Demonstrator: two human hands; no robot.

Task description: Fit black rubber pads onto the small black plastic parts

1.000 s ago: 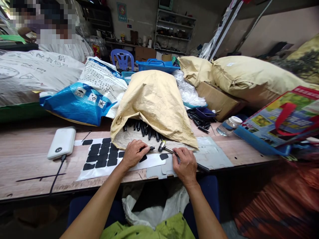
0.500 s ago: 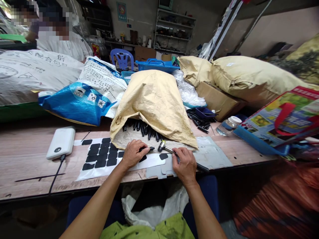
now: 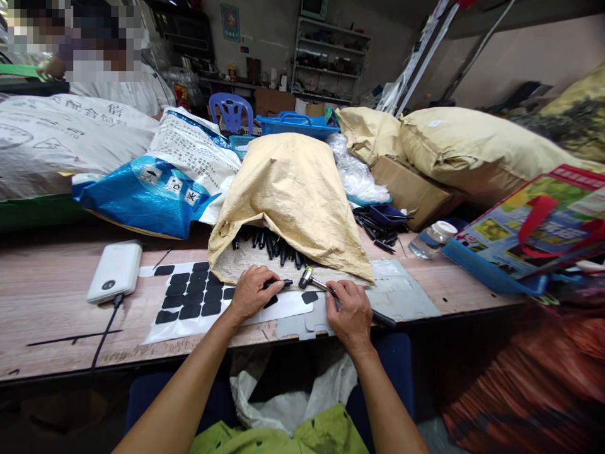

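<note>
My left hand point(image 3: 255, 291) is closed on a slim black pen-like piece point(image 3: 284, 283), whose tip points right toward the hammer. In my right hand point(image 3: 350, 315) is a small hammer point(image 3: 317, 284) with a metal head and a dark handle; its head lies just right of the black piece, apart from it. Below both hands is a white sheet point(image 3: 189, 325) bearing rows of black rounded patches point(image 3: 190, 310). Just beyond them, a tan woven sack point(image 3: 293, 183) lies with its mouth toward me, several black pen-like pieces point(image 3: 282, 252) showing inside.
At left lies a white power bank point(image 3: 115, 271) with a cable. A blue-and-white sack point(image 3: 174, 183) stands behind it. To the right are loose black pieces point(image 3: 380, 234), a clear jar point(image 3: 432, 239) and a printed bag point(image 3: 539, 227). A co-worker point(image 3: 94, 38) is at the far left.
My hands, the hammer and the black piece stay practically in place. At the far left, the co-worker's hand and body have shifted slightly.
</note>
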